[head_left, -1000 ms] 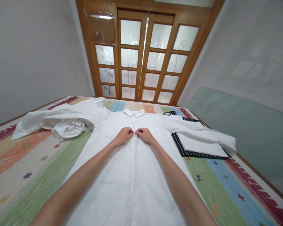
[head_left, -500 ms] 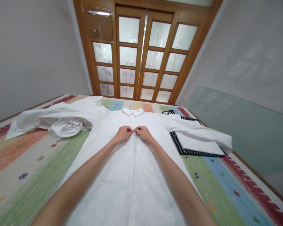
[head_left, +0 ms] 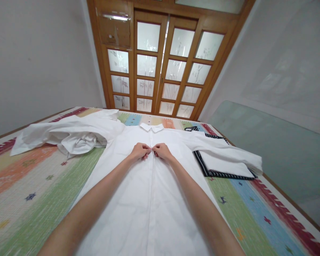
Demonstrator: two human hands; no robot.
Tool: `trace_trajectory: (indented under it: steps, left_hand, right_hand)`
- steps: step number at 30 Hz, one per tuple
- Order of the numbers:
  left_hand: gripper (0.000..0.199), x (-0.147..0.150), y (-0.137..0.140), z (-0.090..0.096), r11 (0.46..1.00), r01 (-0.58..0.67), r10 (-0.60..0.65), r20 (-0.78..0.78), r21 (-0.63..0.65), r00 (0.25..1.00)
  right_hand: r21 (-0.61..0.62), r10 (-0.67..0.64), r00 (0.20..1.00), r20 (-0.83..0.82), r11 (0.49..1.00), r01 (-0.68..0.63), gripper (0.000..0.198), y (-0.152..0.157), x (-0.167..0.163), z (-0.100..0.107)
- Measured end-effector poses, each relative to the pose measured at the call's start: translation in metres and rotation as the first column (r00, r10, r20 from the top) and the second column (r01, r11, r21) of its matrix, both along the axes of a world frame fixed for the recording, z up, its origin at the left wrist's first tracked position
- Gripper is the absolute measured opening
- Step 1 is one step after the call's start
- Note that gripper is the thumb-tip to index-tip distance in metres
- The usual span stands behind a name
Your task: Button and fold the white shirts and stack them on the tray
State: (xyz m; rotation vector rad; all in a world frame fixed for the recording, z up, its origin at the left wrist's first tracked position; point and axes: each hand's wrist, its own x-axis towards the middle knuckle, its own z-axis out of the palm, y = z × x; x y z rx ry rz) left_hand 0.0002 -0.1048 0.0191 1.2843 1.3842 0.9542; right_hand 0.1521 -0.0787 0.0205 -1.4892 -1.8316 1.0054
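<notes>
A white collared shirt (head_left: 128, 199) lies front side up before me, its collar pointing away and its sleeves spread to both sides. At the front placket, a little below the collar, my left hand (head_left: 140, 152) pinches the shirt's edge from the left. My right hand (head_left: 161, 151) pinches the placket from the right, its fingertips meeting those of the left. Any button between the fingers is too small and hidden to make out. Both forearms reach over the shirt's body.
Crumpled white cloth (head_left: 78, 144) lies by the left sleeve. Under and beside the right sleeve sits a folded black-and-white striped cloth (head_left: 210, 173). A patterned, colourful cloth (head_left: 50, 192) covers the surface. Beyond stand wooden glazed doors (head_left: 162, 62); a pale green panel (head_left: 272, 142) is at right.
The fingertips of both hands have drawn slightly closer together at the placket. The view has shifted a little; the shirt lies as before.
</notes>
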Motion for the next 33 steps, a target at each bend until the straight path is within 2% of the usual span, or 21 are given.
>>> trace_trajectory:
  steps: [6,12,15,19,23,28,33]
  left_hand:
    - [0.012,-0.001,0.003,-0.006,1.000,-0.004,0.004,0.038,0.009,0.999]
    - [0.007,0.001,0.002,-0.005,1.000,-0.003,0.003,0.028,0.001,1.000]
    - [0.003,0.004,0.001,-0.003,0.999,-0.025,0.026,-0.035,0.035,0.999]
    - [0.011,0.007,-0.001,0.001,0.995,-0.083,0.090,-0.124,0.054,0.988]
    - [0.021,0.007,-0.003,0.004,0.994,-0.090,0.099,-0.173,0.058,0.980]
    - [0.022,0.010,-0.009,0.011,0.994,-0.067,0.090,-0.278,0.091,0.956]
    - [0.026,0.013,-0.011,0.016,0.991,-0.063,0.108,-0.417,0.121,0.903]
  right_hand:
    - [-0.069,0.011,0.997,-0.072,0.997,-0.016,0.020,0.001,0.001,-0.003]
    - [-0.166,0.004,0.979,-0.204,0.985,-0.039,0.021,0.002,0.004,-0.005]
    - [-0.218,0.010,0.953,-0.303,0.973,-0.079,0.016,0.002,0.006,-0.004]
    - [-0.241,0.000,0.932,-0.362,0.966,-0.094,0.016,-0.001,0.008,0.000]
    - [-0.259,-0.008,0.924,-0.382,0.961,-0.099,0.019,-0.003,0.008,0.003]
    - [-0.266,0.000,0.914,-0.406,0.957,-0.118,0.024,-0.002,0.008,0.003]
    - [-0.251,0.004,0.929,-0.369,0.962,-0.104,0.019,-0.004,0.007,0.004]
